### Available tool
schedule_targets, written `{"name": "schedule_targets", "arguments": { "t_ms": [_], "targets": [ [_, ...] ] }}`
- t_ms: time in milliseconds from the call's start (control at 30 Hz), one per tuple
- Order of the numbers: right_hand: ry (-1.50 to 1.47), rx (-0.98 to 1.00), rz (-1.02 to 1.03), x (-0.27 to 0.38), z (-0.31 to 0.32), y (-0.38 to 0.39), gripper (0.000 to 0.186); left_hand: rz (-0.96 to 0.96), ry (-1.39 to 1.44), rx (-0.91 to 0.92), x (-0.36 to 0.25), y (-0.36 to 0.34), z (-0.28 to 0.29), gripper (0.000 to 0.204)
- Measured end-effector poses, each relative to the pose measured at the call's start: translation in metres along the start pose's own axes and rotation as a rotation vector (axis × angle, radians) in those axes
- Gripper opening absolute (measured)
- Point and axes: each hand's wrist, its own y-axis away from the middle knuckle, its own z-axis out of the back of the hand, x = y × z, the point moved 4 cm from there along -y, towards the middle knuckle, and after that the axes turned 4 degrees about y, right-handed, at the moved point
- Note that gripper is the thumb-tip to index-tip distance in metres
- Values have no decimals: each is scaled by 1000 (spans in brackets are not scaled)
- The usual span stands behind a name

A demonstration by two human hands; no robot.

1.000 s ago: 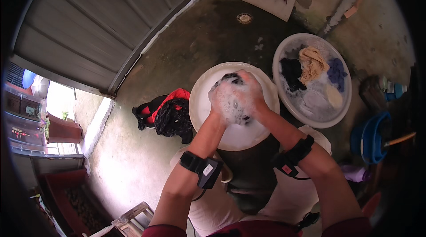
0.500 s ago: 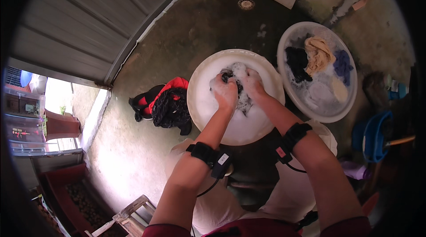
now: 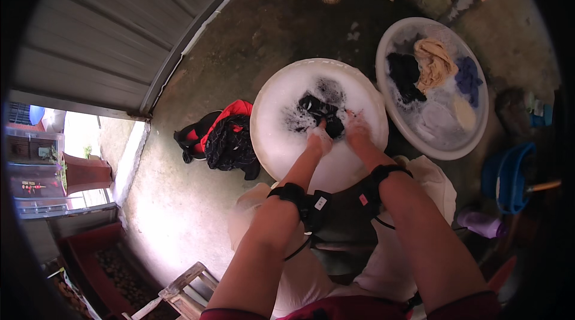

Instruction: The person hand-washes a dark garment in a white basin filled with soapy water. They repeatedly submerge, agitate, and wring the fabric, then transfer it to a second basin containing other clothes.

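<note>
Left hand (image 3: pixel 320 138) at black cloth (image 3: pixel 320 108) in foamy basin (image 3: pixel 257 134), right hand (image 3: pixel 358 126) just beside cloth, can't tell fingers' state.

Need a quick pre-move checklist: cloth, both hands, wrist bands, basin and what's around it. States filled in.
1. Black cloth inside basin: ok, lying in suds.
2. Left hand at cloth: ok, at its near edge; firmness of hold: cannot tell.
3. Right hand gripping cloth: cannot tell, suds and blur hide it; it sits at the cloth's right.
4. Left band and right band on: ok, both strapped.
5. Gap between basin and tub: cannot tell, rims look very close.
6. Dark pile outside basin: ok, on floor to the left.
</note>
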Motion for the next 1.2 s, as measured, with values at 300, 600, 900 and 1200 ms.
{"name": "schedule_targets", "arguments": {
  "t_ms": [300, 600, 900, 1200],
  "targets": [
    [-290, -29, -2, 7, 16, 11, 45, -90, 1042, -100, 22, -24, -22, 46],
    [-770, -442, 458, 107, 175, 80, 42, -102, 1472, -212, 13, 29, 80, 44],
    [-743, -455, 352, 102, 184, 71, 40, 9, 1810, -329, 11, 52, 105, 42],
    [-725, -226, 211, 37, 60, 6, 38, 316, 1484, -441, 23, 52, 99, 40]
  ]
}}
